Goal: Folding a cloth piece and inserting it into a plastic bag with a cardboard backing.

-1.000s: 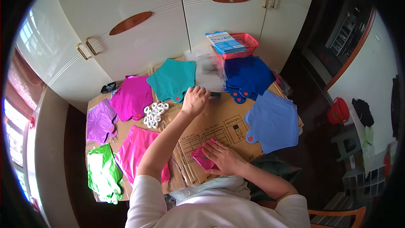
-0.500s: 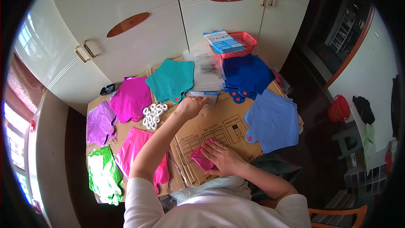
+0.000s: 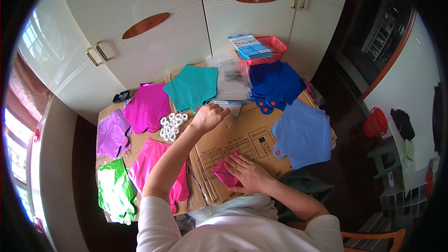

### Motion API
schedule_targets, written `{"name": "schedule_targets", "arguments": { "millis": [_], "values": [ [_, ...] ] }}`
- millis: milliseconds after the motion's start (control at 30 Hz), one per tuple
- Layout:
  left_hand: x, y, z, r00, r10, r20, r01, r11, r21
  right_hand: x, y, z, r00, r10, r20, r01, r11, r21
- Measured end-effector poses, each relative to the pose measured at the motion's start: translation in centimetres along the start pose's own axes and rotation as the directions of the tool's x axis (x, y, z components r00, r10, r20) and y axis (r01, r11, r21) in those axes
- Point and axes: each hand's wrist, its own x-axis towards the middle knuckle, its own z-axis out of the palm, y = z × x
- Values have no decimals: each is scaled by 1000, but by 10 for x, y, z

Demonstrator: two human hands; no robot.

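Note:
My left hand point(image 3: 209, 118) is closed with the fingers curled, at the lower edge of a stack of clear plastic bags point(image 3: 232, 86) with a blue-and-white strip. What its fingertips hold, if anything, is hidden. Flat on a small folded magenta piece point(image 3: 221, 175), my right hand point(image 3: 248, 173) lies with its fingers stretched, pressing it against the cardboard point(image 3: 212, 154). Only the left part of that piece shows past the hand. A teal stack of flat foil-like pieces point(image 3: 192, 86) lies beside my left hand, and white rings point(image 3: 172, 126) are heaped to its left.
More flat stacks lie around: magenta point(image 3: 147, 107), purple point(image 3: 112, 135), shiny green point(image 3: 113, 189), pink point(image 3: 149, 158), dark blue point(image 3: 277, 84) and light blue point(image 3: 302, 135). A red basket point(image 3: 280, 51) with blue printed packets point(image 3: 250, 46) stands at the back, against white cabinet doors point(image 3: 149, 60).
My left hand has drawn slightly nearer to me from the bags' strip, its fingers more curled. My right hand stays on the folded magenta piece. The view has shifted slightly.

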Motion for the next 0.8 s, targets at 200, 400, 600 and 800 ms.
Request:
{"name": "schedule_targets", "arguments": {
  "millis": [200, 400, 600, 800],
  "values": [
    [1, -1, -1, 999, -10, 40, 9, 1000, 23, -1, 1, 3, 1000, 1, -21, -1, 1000, 21],
    [3, 3, -21, 967, 121, -225, -86, 983, 161, -1, 1, 3, 1000, -4, -27, 5, 1000, 24],
    [-21, 18, -38, 992, 72, -104, -61, 993, 105, -3, -6, -10, 1000, -11, 23, 11, 1000, 20],
    [-90, 65, -67, 993, 119, -28, -121, 989, -84, -33, -17, 4, 985, -174, 6, 165, 921, -352]
  ]
}}
